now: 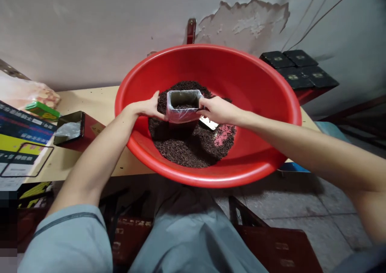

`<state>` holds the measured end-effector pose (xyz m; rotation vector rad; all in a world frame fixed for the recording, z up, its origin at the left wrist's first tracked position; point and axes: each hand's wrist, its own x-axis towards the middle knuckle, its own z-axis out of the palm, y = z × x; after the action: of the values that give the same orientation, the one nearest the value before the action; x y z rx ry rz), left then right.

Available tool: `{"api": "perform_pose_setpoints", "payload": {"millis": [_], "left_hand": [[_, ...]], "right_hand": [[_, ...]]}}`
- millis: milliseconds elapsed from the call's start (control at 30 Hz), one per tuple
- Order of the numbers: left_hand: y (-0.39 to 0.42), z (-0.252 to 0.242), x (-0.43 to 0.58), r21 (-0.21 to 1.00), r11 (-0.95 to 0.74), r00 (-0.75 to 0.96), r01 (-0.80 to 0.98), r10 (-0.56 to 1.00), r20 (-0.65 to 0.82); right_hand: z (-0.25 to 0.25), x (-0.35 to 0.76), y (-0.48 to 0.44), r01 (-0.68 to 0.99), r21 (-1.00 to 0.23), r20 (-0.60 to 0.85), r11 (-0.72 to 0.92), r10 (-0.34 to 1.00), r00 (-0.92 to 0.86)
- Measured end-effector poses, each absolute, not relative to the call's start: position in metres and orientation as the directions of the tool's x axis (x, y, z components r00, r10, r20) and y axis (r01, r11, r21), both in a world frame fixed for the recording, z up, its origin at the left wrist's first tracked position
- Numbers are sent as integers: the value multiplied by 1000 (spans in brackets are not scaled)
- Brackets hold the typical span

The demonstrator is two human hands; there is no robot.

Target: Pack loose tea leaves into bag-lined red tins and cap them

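Note:
A rectangular tin (182, 130) lined with a clear plastic bag (184, 115) stands in the red basin (211, 179). Its liner is folded out over the rim, and dark, twisted dry leaves that look like tea show inside. My right hand (217, 109) pinches the tin's right rim and the liner. At the left side, my left hand (150, 106) has its fingers spread, the thumb at the liner's edge. Loose dark leaves (183, 150) cover the basin's bottom around the tin. A pale, shiny flat piece (208, 123) lies under my right hand, partly hidden.
Left of the basin, an open tin (95, 130) with plastic inside lies on the pale table (87, 98). Beside it are a green packet (43, 111) and a printed box (22, 140). Several black-topped tins (298, 70) stand at the right. Dark red stools (280, 245) are below.

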<state>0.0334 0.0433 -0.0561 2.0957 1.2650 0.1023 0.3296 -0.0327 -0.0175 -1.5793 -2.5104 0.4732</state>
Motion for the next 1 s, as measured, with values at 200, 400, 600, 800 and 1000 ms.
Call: {"api": "perform_pose_setpoints", "payload": {"millis": [200, 400, 600, 800, 1000], "left_hand": [[42, -46, 66, 796, -416, 622, 440, 780, 65], [37, -34, 54, 777, -371, 534, 508, 844, 53], [25, -22, 63, 826, -412, 715, 383, 699, 18], [21, -23, 62, 782, -356, 624, 512, 779, -54], [25, -22, 61, 764, -376, 623, 524, 781, -42]], "right_hand": [[-35, 330, -35, 861, -356, 76, 363, 930, -361], [-40, 337, -43, 781, -589, 77, 208, 976, -202], [-75, 315, -63, 804, -587, -582, 99, 639, -503], [-81, 251, -85, 840, -535, -710, 95, 489, -507], [-81, 247, -90, 815, -569, -668, 109, 516, -535]]}}
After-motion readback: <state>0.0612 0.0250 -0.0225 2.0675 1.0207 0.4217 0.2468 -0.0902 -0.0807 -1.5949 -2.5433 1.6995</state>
